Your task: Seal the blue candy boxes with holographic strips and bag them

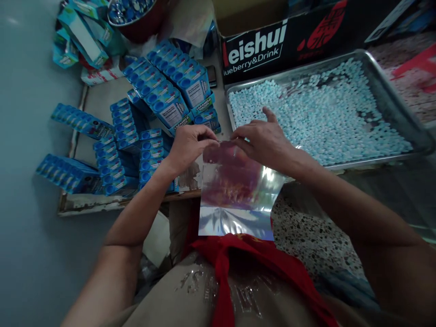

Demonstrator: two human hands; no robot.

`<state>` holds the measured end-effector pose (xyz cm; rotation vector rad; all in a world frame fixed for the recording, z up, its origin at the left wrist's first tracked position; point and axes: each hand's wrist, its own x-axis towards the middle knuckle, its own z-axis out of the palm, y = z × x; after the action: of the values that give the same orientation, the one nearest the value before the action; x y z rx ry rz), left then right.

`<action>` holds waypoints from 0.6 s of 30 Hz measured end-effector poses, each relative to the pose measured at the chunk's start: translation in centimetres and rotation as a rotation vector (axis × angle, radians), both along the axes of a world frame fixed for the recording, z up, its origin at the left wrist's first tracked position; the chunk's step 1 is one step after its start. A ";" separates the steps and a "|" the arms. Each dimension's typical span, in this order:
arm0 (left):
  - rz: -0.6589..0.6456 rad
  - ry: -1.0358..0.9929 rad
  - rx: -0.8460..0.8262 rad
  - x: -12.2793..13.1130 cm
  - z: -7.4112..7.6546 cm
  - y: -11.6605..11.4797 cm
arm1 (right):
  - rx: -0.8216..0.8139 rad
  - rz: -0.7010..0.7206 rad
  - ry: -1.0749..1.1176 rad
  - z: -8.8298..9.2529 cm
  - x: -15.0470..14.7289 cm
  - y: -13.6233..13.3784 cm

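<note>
A shiny see-through plastic bag (235, 186) hangs in front of my red apron, its upper edge between my two hands. My left hand (190, 147) pinches the upper left part of that edge with thumb and fingertips. On the upper right, my right hand (262, 141) pinches the edge too, one finger lifted away. Beyond my right hand lies a metal tray (371, 59) spread with small pale blue candies (327, 118). Stacked blue candy boxes (170, 109) stand just past my left hand.
More rows of blue boxes (119, 154) cover the table at left, some at its edge. A bowl (136, 27) of blue wrapped pieces stands at the back. The black cardboard box (289, 45) rises behind the tray. A wall (23, 181) lies at far left.
</note>
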<state>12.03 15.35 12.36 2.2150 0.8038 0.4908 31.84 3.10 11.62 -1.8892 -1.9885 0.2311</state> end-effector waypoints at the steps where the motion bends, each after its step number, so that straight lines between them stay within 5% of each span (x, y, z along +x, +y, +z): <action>1: -0.003 0.005 -0.003 0.1 0.0 0.0 | 0.017 0.002 0.011 0.0 -0.3 0.1; 12: 0.062 -0.057 0.021 0.1 0.2 0.4 | -0.050 -0.004 -0.091 0.6 -1.2 1.0; 18: 0.062 -0.083 -0.045 1.7 0.7 1.9 | -0.081 -0.137 -0.069 1.7 -0.6 0.3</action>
<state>13.72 17.20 13.06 2.1190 0.8331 0.5852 31.26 3.35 13.32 -2.1016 -1.9093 0.2144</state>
